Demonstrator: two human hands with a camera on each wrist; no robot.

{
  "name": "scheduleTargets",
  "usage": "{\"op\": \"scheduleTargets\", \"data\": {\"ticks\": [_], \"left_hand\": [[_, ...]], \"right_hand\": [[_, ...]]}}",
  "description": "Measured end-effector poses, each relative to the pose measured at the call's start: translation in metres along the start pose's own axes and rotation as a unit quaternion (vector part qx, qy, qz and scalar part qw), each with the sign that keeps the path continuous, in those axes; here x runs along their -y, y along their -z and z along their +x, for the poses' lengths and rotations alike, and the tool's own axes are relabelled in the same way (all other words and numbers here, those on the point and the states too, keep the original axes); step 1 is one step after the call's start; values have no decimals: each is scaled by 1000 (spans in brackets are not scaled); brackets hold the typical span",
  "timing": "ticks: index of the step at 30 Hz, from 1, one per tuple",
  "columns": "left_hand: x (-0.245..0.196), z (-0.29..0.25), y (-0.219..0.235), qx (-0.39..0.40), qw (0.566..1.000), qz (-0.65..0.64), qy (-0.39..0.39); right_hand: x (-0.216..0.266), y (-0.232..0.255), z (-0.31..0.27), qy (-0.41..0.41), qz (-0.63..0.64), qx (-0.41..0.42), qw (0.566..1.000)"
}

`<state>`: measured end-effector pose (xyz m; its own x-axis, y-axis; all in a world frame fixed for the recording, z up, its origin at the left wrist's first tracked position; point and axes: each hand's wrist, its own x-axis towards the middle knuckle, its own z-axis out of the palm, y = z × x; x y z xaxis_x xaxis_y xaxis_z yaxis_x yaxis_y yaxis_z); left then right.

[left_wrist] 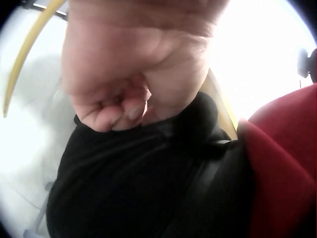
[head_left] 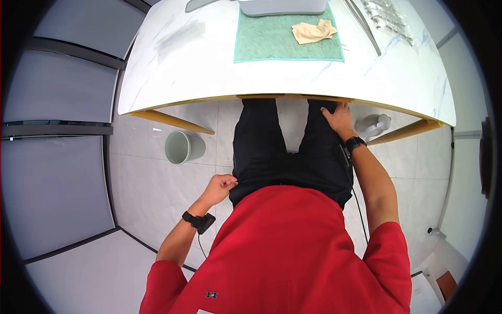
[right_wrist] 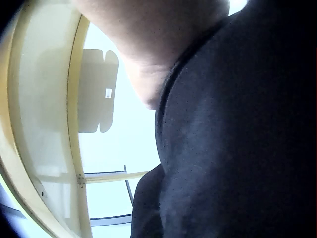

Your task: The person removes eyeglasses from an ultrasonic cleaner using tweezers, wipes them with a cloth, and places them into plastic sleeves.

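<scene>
Beside the hip, the left hand [head_left: 221,187] has its fingers curled and pinches the side of the black trousers [head_left: 261,157]. In the left wrist view, that hand [left_wrist: 136,69] meets the dark cloth [left_wrist: 129,173] at its fingertips, and folds run away from them. The right hand [head_left: 340,120] rests on the other leg near the knee, thumb spread, its fingertips partly hidden under the table edge. Only part of the right hand [right_wrist: 153,49] shows in the right wrist view, against the trousers [right_wrist: 237,129]; its fingers are hidden there.
On the white table [head_left: 209,73] lie a green towel [head_left: 266,44], a beige cloth [head_left: 314,32], a pale container [head_left: 282,6], long metal tools [head_left: 364,26] and clear packets [head_left: 389,21]. A bin [head_left: 179,148] stands on the floor at left; a grey object [head_left: 372,125] is near the right table leg.
</scene>
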<state>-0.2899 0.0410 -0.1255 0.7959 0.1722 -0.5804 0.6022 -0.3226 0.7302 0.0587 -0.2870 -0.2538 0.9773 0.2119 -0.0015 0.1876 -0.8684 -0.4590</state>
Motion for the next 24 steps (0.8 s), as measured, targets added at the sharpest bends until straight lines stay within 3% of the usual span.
{"op": "scheduleTargets", "data": {"ticks": [2, 5, 8, 11, 15, 18, 19, 20, 22, 24], "left_hand": [[-1, 2, 7, 14, 1000, 18, 13], [-12, 5, 22, 35, 999, 3, 11], [-22, 7, 42, 25, 996, 84, -23], [-37, 23, 55, -64, 991, 77, -87], [-95, 47, 56, -100, 966, 176, -161], [-109, 79, 54, -72, 955, 221, -183], [-113, 87, 53, -67, 951, 240, -182], [-115, 97, 52, -68, 952, 237, -182], [-114, 114, 51, -58, 941, 253, -216], [-112, 132, 53, -53, 938, 261, -222]], "right_hand": [[-7, -7, 1, 3, -39, -37, 999], [-13, -4, 7, -9, 11, 7, 1000], [-13, 15, 6, -64, 31, 38, 997], [-14, 27, 6, -75, 29, 129, 988], [-17, 12, -2, -50, 32, 50, 997], [-34, -10, 2, -29, -21, -29, 999], [-37, -8, 4, -40, 20, 9, 999], [-32, 0, 2, -39, 97, -17, 994], [-20, 26, 0, -81, 188, 58, 977], [-41, 2, 4, -103, 175, 79, 976]]}}
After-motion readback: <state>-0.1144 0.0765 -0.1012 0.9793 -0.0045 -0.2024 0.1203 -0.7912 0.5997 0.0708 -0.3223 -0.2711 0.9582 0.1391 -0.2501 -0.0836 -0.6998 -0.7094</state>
